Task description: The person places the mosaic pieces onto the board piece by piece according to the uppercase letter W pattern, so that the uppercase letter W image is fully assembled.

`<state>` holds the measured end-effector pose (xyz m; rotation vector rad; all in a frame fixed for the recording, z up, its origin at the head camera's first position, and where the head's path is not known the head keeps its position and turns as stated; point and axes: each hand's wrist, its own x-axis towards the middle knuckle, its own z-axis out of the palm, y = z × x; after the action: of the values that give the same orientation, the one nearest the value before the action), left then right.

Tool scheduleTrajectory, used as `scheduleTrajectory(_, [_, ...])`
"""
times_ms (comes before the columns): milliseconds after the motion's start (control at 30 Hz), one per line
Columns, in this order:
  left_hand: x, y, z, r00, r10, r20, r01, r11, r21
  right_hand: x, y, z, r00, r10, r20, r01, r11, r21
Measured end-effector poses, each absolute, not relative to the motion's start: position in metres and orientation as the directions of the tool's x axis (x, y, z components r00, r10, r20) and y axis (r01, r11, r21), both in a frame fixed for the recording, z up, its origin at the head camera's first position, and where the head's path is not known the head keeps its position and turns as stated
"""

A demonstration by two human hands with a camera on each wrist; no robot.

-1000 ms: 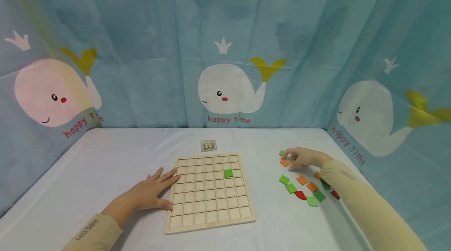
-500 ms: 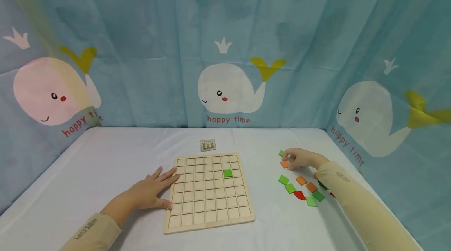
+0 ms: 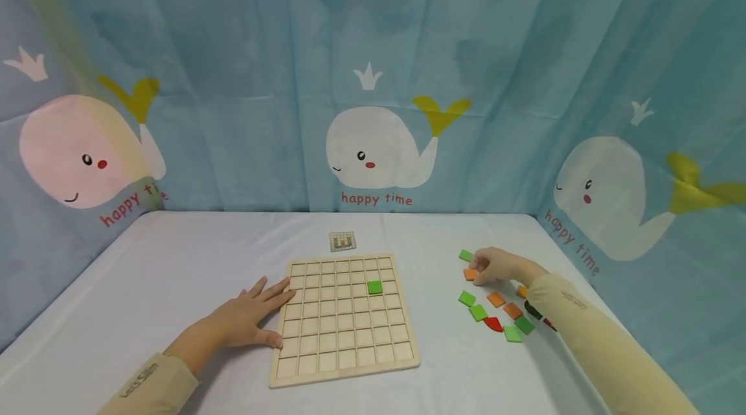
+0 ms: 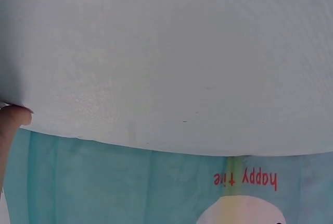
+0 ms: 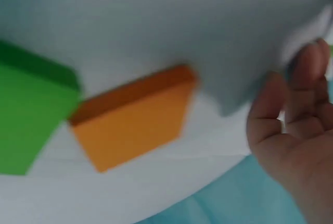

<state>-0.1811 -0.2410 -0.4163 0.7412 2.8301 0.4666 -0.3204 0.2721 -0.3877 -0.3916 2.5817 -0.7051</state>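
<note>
A wooden grid board [image 3: 275,376] lies on the table with one green square tile [image 3: 375,287] in a cell near its upper right. My left hand [image 3: 241,318] rests at the board's left edge with fingers spread, several touching the rim. Only a finger of it [image 4: 13,122] shows in the left wrist view. At the right, my right hand [image 3: 495,265] reaches down with curled fingers and pinches the edge of an orange square tile [image 3: 469,275]. In the right wrist view its curled fingers [image 5: 268,109] show at the right; the grip itself is cut off.
Loose pieces surround my right hand: a green tile [image 3: 465,256] behind it, more green and orange tiles [image 3: 495,299] in front, and a red rounded piece [image 3: 493,324]. Dark pieces lie partly under the sleeve. A small patterned card [image 3: 342,241] lies beyond the board.
My right hand's fingers have closed in on the orange tile, which has shifted slightly toward me. The left hand stays in place on the board's edge.
</note>
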Motion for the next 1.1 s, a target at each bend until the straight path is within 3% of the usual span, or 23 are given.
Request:
scheduleTrajectory(267, [-0.18,-0.24,-0.418,-0.867,0.489,-0.097,0.43,0.833,0.348,-0.31,0.266,-0.371,-0.886,-0.346,-0.308,-0.16,0.853,-0.497])
scheduleTrajectory(767, [-0.182,-0.242,-0.416,-0.862,0.499,-0.085,0.448,0.83,0.333,-0.285,0.241,-0.356,-0.94,-0.26,-0.221,-0.016,0.681,-0.732])
scheduleTrajectory(1100, [-0.181,-0.241,-0.415,-0.859,0.504,-0.09,0.447,0.825,0.346,-0.273,0.219,-0.356,-0.94,-0.26,-0.221,0.032,0.576,-0.817])
